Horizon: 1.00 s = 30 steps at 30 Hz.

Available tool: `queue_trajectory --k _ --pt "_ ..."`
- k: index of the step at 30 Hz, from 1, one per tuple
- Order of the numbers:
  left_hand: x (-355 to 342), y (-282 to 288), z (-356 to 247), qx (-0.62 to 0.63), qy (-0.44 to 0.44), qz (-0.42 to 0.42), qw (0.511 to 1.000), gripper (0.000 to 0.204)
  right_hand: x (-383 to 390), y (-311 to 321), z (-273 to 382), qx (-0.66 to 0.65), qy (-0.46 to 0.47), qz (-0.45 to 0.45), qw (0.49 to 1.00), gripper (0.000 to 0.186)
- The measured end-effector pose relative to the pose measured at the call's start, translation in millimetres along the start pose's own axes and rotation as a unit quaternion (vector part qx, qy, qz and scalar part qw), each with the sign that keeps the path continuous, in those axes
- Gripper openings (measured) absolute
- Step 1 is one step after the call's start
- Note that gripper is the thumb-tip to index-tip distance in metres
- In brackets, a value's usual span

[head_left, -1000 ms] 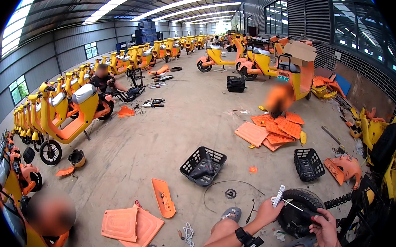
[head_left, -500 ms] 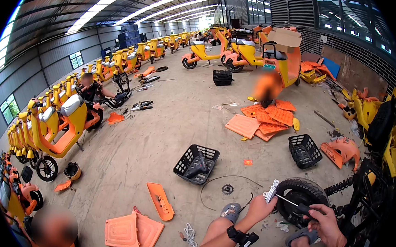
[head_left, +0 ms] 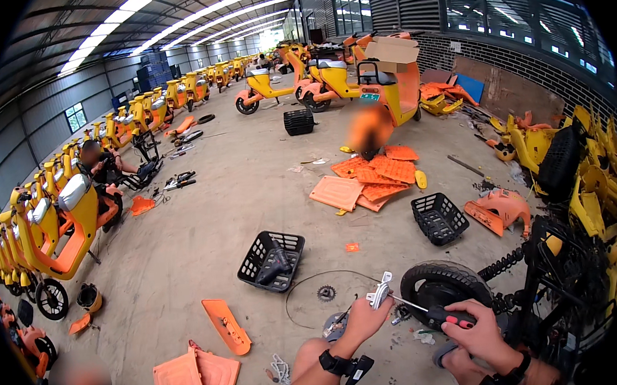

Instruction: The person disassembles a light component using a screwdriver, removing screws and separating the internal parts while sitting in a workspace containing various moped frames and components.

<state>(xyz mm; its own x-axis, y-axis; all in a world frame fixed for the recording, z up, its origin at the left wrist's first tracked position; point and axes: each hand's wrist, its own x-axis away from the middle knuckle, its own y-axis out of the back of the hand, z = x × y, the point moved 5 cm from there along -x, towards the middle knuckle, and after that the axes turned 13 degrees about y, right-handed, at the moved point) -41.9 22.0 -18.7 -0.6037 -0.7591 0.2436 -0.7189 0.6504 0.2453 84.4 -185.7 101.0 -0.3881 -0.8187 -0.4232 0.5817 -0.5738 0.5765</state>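
Observation:
My left hand (head_left: pixel 366 323) is closed around a small silver metal part (head_left: pixel 380 291) with a bent, bracket-like shape; its exact kind I cannot make out. In my right hand (head_left: pixel 481 330) is a screwdriver (head_left: pixel 456 320) with a black and red handle. Its thin shaft points left toward the metal part, and the tip is at or just behind it; contact is not clear. Beyond the shaft is a black-tyred wheel (head_left: pixel 445 274) joined to a dark frame with a coil spring (head_left: pixel 503 262). A strap with a small device sits on each of my wrists.
A black basket (head_left: pixel 272 261) with a dark power tool inside stands ahead, left of a second basket (head_left: pixel 440 218). Orange panels (head_left: pixel 182 381) lie at lower left, more (head_left: pixel 375 177) farther ahead. Yellow scooters (head_left: pixel 68 231) line the left side, where a person (head_left: pixel 102 164) sits.
The view has swung right, so the surroundings shift left. My right hand has turned on the screwdriver handle, whose red part now shows. The metal part stays in my left hand.

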Motion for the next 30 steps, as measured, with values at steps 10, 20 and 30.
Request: queue_trajectory --k 10,20,30 --pt "4.3 6.2 -7.6 0.001 -0.023 -0.033 0.999 0.023 7.3 -9.6 -10.3 -0.149 -0.16 -0.009 0.976 0.029" --pt "-2.8 -0.1 5.7 0.027 -0.006 -0.004 1.0 0.026 0.0 -5.1 1.7 -0.005 -0.025 0.045 0.999 0.033" --pt "-9.3 -3.4 14.7 -0.072 -0.052 -0.012 0.996 0.029 10.6 -10.9 -9.7 0.013 -0.101 0.043 0.994 0.034"
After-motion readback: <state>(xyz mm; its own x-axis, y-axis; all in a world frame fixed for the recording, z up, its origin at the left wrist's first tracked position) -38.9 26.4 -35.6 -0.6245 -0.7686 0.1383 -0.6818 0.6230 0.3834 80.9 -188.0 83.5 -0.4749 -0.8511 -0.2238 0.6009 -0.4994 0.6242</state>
